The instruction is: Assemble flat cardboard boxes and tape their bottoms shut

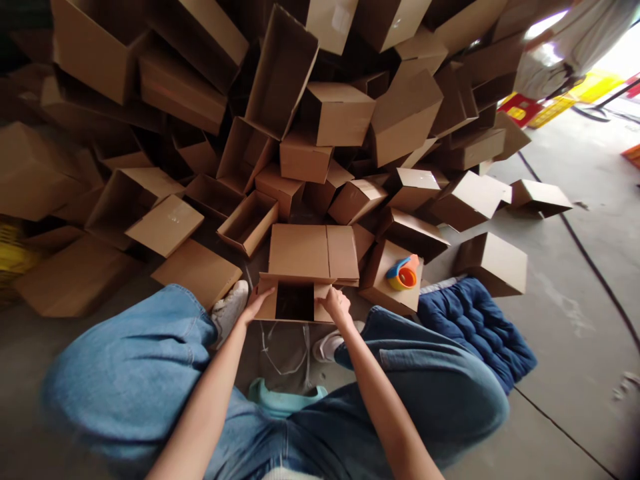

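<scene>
A brown cardboard box point(314, 251) sits on the floor between my feet, its wide lid flap folded back on the far side. Its two short end flaps are turned inward, with a dark opening between them. My left hand point(257, 304) grips the left end, its fingers lying along that flap. At the right end my right hand point(336, 305) is closed on the other short flap, fingers bent. Right of the box, a blue and orange tape dispenser point(403, 273) rests on another carton point(385, 275), touched by neither hand.
A large heap of cardboard boxes point(345, 113) rises ahead, some open-ended. A navy tufted cushion point(475, 327) lies to the right. Under me is a pale teal stool point(285, 402). A loose strap point(285, 367) trails on the floor. Yellow crates point(575, 100) and a person's sleeve point(585, 40) show upper right.
</scene>
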`<state>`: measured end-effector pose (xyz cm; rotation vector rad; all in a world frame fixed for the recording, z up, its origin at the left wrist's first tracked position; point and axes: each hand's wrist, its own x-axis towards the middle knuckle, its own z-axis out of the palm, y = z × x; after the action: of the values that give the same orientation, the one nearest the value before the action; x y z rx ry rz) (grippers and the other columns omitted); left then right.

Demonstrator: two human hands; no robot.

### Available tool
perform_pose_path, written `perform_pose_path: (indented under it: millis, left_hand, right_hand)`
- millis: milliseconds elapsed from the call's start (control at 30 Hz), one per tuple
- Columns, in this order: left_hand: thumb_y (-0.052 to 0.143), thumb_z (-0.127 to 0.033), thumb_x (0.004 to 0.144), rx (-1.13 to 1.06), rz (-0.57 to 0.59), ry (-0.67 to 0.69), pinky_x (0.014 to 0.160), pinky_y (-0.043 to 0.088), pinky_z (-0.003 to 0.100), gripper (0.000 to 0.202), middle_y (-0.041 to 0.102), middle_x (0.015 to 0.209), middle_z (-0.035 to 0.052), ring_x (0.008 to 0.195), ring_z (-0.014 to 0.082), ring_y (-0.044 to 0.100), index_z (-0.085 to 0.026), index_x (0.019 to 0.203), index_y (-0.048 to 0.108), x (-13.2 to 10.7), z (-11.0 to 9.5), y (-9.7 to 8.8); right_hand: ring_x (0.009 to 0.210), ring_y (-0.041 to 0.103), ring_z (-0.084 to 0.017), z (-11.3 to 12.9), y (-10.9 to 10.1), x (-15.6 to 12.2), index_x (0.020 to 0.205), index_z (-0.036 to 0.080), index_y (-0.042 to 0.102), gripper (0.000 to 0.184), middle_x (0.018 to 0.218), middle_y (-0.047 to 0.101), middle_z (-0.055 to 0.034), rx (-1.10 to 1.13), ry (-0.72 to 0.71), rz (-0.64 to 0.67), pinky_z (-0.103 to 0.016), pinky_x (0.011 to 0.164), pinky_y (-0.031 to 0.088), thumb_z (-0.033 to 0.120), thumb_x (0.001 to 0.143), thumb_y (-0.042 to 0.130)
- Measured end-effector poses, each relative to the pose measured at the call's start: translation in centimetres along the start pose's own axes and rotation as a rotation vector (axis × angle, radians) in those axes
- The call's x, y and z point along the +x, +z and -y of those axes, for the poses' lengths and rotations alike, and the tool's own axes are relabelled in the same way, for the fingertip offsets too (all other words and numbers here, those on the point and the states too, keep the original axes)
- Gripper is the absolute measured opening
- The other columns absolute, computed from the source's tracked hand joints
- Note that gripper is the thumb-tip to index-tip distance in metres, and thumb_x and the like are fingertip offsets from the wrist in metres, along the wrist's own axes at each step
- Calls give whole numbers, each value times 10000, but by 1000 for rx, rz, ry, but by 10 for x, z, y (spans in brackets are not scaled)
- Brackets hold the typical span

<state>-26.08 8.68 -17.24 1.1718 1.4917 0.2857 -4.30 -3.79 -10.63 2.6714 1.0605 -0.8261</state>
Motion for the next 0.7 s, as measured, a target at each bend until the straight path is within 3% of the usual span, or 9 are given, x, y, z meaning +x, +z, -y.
perform_pose_path:
  millis: [133, 267, 433, 600, 700]
  left_hand:
    - [754, -358, 937, 1, 24, -5, 823, 598, 332, 425, 810, 1126, 114, 1009, 262, 782, -241, 1333, 654, 7, 7, 1]
    - [740, -382, 947, 5, 36, -8, 811, 605, 338, 395, 814, 1108, 107, 988, 267, 786, -252, 1314, 670, 10, 10, 1]
    - [739, -375, 943, -19, 42, -10, 798, 608, 343, 358, 814, 1089, 108, 1015, 282, 781, -250, 1273, 678, 12, 11, 1]
    - [726, -324, 947, -64, 63, -16, 809, 615, 337, 356, 801, 1145, 115, 1012, 269, 779, -221, 1278, 645, 14, 13, 0]
    - [735, -312, 935, -81, 80, -26, 806, 623, 340, 367, 806, 1111, 100, 991, 264, 783, -225, 1277, 631, 16, 14, 0]
  right_hand:
    - [1254, 687, -264, 12, -3, -8, 1255, 169, 680, 297, 1303, 725, -163, -12, -143, 100, -307, 973, 505, 330, 1016, 608]
    - [1274, 670, -258, 16, -12, -16, 1280, 162, 669, 349, 1337, 712, -163, -17, -232, 175, -312, 992, 496, 394, 1050, 547]
    - [1240, 690, -285, 18, -25, -33, 1289, 175, 687, 549, 1353, 701, -169, -29, -288, 250, -343, 996, 516, 620, 1015, 518]
    - [1274, 670, -350, 32, -25, -49, 1390, 96, 648, 887, 1427, 628, -247, -183, -338, 285, -362, 1022, 533, 772, 818, 701]
    - [1224, 699, -343, 41, -21, -52, 1352, 80, 690, 899, 1390, 657, -257, -251, -352, 246, -348, 988, 552, 813, 833, 651]
